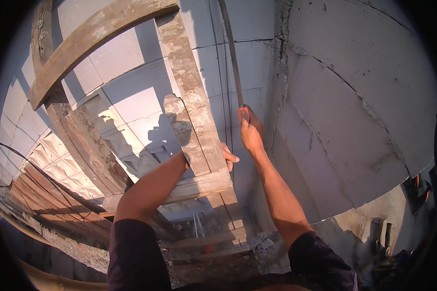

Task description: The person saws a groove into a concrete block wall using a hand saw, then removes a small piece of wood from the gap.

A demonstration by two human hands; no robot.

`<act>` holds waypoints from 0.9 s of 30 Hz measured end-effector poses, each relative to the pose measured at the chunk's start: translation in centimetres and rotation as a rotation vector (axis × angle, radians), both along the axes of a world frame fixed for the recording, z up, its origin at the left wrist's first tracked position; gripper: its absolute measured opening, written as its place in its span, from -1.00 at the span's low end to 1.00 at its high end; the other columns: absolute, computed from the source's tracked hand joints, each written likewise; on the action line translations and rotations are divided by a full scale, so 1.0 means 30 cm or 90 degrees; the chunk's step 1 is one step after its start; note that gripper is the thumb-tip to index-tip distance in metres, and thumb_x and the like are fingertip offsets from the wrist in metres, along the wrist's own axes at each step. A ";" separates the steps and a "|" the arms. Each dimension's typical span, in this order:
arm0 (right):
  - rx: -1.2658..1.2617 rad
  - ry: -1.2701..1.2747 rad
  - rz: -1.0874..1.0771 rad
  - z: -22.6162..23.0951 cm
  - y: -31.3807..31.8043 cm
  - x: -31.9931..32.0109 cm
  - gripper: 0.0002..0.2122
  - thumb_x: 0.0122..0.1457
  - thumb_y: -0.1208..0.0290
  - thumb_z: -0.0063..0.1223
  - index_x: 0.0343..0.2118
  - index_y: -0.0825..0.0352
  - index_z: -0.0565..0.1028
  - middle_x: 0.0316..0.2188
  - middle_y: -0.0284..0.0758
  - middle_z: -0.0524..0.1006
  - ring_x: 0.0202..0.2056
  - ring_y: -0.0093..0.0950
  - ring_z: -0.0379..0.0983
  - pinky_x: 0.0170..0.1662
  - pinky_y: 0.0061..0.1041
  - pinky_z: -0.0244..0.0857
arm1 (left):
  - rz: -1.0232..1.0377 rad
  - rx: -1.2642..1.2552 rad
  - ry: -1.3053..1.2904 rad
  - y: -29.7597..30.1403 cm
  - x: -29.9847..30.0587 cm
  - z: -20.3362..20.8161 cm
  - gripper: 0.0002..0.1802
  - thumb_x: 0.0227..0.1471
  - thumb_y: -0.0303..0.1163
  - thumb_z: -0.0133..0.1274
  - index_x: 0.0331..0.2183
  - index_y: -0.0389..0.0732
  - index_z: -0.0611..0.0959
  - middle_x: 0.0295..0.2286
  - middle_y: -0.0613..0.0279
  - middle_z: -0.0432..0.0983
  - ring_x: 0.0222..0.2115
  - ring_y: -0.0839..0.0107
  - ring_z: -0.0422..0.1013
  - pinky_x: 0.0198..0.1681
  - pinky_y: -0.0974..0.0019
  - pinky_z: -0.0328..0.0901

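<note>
In the head view, we see the right hand (252, 130) with its fingers closed around the orange handle (243, 114) of a long, narrow blade (232, 56), which rises from the fist, right of the wooden post (189, 82) and roughly parallel to it. The left hand (229, 155), nearer the post, emerges behind it; we cannot tell whether its half-hidden fingers grip.

Partly sunlit block wall (138, 104); shaded grey wall (344, 121)
</note>
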State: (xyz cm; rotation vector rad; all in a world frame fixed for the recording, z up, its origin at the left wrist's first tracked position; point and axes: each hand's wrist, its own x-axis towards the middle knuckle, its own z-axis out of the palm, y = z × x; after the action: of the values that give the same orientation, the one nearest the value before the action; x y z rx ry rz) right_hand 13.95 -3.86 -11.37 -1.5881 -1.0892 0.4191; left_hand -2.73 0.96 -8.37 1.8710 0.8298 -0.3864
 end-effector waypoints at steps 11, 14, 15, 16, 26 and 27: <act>-0.255 0.042 -0.038 -1.105 -0.669 -0.124 -0.51 0.41 0.02 -0.16 0.04 0.43 0.52 -0.29 0.16 0.60 -0.17 0.15 0.55 -0.14 -0.05 0.44 | -0.111 -0.065 0.123 0.042 0.001 -0.065 -0.37 0.14 0.30 0.06 -0.22 -0.09 0.80 -0.18 0.19 0.61 -0.01 0.32 0.43 0.07 0.22 0.25; -0.350 0.034 -0.001 -1.148 -0.913 -0.139 -0.53 0.39 0.02 -0.07 0.03 0.41 0.54 -0.32 0.12 0.62 -0.19 0.06 0.60 -0.16 -0.15 0.44 | -0.153 0.039 0.101 0.031 0.003 -0.066 -0.36 0.13 0.32 0.07 -0.24 -0.08 0.80 -0.23 0.20 0.60 -0.07 0.34 0.45 0.02 0.24 0.28; -0.267 0.049 -0.016 -1.085 -0.896 -0.128 -0.53 0.39 0.03 -0.07 0.03 0.41 0.54 -0.32 0.10 0.63 -0.20 0.02 0.62 -0.16 -0.17 0.44 | -0.186 0.043 0.100 0.033 0.008 -0.070 -0.37 0.12 0.31 0.09 -0.25 -0.08 0.80 -0.25 0.20 0.60 -0.11 0.35 0.47 -0.01 0.23 0.29; -0.185 0.063 -0.029 -1.023 -0.853 -0.124 -0.53 0.39 0.03 -0.07 0.03 0.42 0.54 -0.33 0.08 0.63 -0.21 -0.02 0.63 -0.16 -0.19 0.44 | -0.156 0.013 0.085 0.048 0.010 -0.062 -0.37 0.13 0.30 0.09 -0.24 -0.10 0.80 -0.25 0.20 0.60 -0.13 0.36 0.48 -0.03 0.24 0.30; 0.019 0.023 -0.016 -0.037 -0.150 0.021 -0.46 0.43 0.04 -0.19 0.19 0.46 0.42 0.04 0.01 0.56 0.11 -0.08 0.48 0.14 -0.30 0.33 | -0.088 -0.041 0.000 0.031 -0.007 -0.044 -0.42 0.17 0.19 0.11 -0.21 -0.18 0.79 -0.30 0.25 0.61 -0.23 0.39 0.50 -0.14 0.33 0.32; 0.036 0.016 -0.014 0.008 -0.125 0.021 -0.47 0.43 0.05 -0.19 0.19 0.46 0.42 0.07 0.00 0.55 0.13 -0.07 0.47 0.16 -0.29 0.32 | -0.092 -0.040 -0.005 0.028 -0.003 -0.039 -0.42 0.17 0.18 0.11 -0.21 -0.18 0.79 -0.30 0.25 0.61 -0.23 0.39 0.50 -0.14 0.33 0.32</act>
State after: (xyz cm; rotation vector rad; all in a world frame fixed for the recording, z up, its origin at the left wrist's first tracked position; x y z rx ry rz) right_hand 14.58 -7.61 -11.13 -1.5406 -1.0548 0.3896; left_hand -2.82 1.79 -9.54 1.8784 0.6725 -0.4886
